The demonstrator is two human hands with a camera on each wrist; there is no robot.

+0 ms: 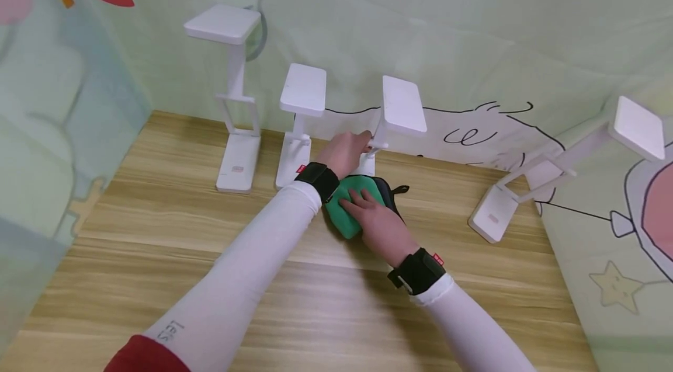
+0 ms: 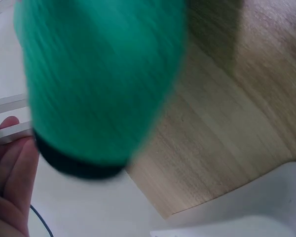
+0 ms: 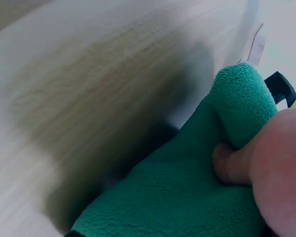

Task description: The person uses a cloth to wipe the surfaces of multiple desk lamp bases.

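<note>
My left hand (image 1: 344, 153) grips the thin white arm of a desk lamp (image 1: 403, 104), third from the left. In the left wrist view, my left fingers (image 2: 19, 173) curl round a white bar of it. My right hand (image 1: 386, 232) holds a green plush cloth (image 1: 342, 217) with a dark back and a black loop, just in front of that lamp's base. In the right wrist view my right thumb (image 3: 232, 165) presses into the folded cloth (image 3: 172, 197); the other fingers are hidden there. The cloth (image 2: 103, 79) covers much of the left wrist view.
Two more white desk lamps stand to the left, a tall one (image 1: 223, 24) and a shorter one (image 1: 304, 89). Another lamp (image 1: 638, 127) leans outward at the right. Printed fabric walls (image 1: 336, 27) border the wooden table (image 1: 336, 313) behind and at both sides.
</note>
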